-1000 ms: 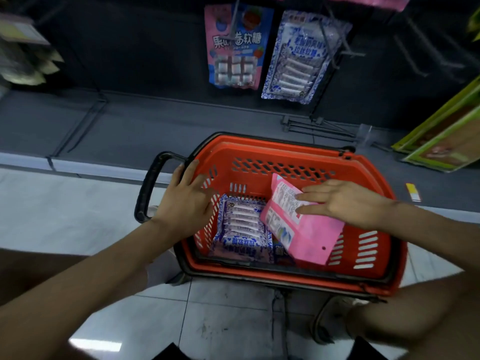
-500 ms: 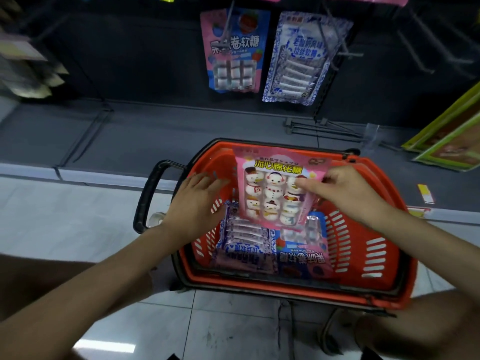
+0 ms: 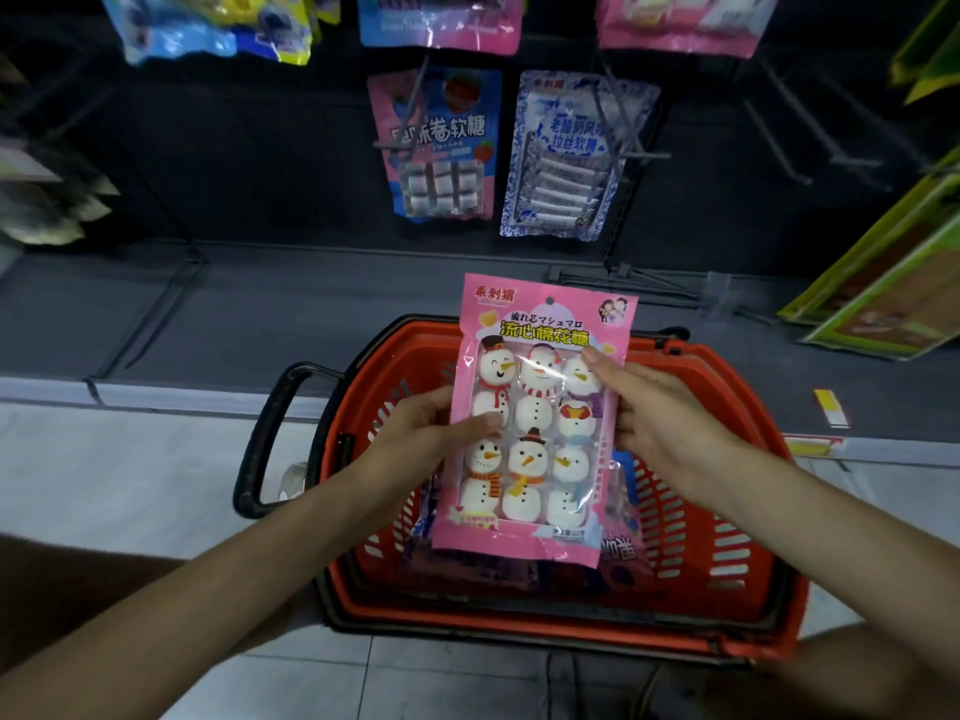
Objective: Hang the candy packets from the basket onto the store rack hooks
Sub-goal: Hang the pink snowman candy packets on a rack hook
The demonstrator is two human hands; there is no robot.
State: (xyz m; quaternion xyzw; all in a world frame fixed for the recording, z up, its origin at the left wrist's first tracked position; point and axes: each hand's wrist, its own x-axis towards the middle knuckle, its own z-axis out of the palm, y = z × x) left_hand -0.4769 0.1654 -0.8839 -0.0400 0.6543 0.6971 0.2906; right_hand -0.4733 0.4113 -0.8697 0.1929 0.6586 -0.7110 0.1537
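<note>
I hold a pink packet of snowman marshmallows (image 3: 535,423) upright above the orange basket (image 3: 727,553), front side facing me. My left hand (image 3: 426,433) grips its left edge and my right hand (image 3: 660,418) grips its right edge. More packets (image 3: 621,543) lie in the basket, mostly hidden behind the pink one. On the dark rack beyond, a pink and blue roll-candy packet (image 3: 439,148) and a blue and white packet (image 3: 566,158) hang from hooks.
Bare metal hooks (image 3: 779,132) stick out of the rack to the right of the hanging packets. More packets (image 3: 441,18) hang along the top row. Green boxes (image 3: 883,283) lean at the right. The basket's black handle (image 3: 265,439) points left over the tiled floor.
The pink packet has risen out of the basket and turned upright. My left hand left the basket rim and took the packet's left edge. The view tilted up toward the rack.
</note>
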